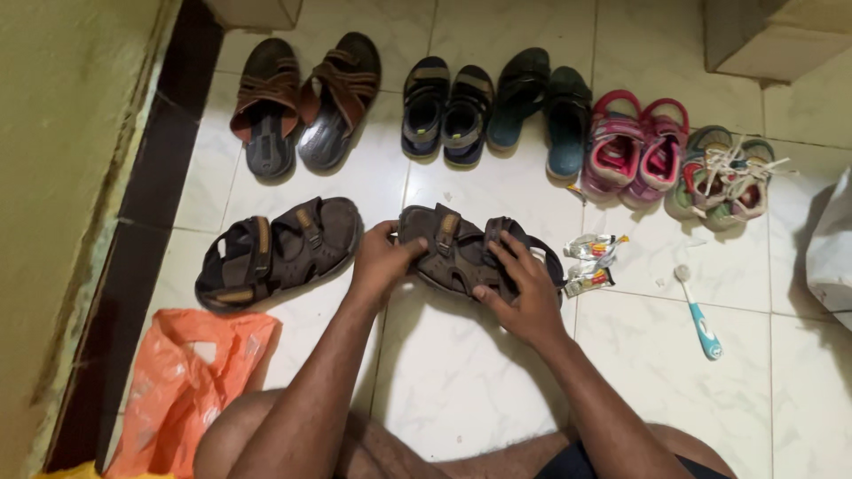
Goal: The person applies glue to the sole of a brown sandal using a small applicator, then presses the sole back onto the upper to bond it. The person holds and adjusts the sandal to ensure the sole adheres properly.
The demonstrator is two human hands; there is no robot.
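Dark brown strapped sandal (461,253), matte with tan buckle tabs, held on the glossy white tiled floor (461,390): the left hand (380,264) grips its toe end, the right hand (524,297) presses its heel straps, fingers curled onto it. Its mate (275,251) lies just left; crumpled glue tubes (593,263) and a toothbrush (699,315) lie right. An orange plastic bag (182,386) is cut off at the bottom edge.

A home entryway: white tiled floor (461,390), 5 pairs of family shoes (524,115) along the wall.
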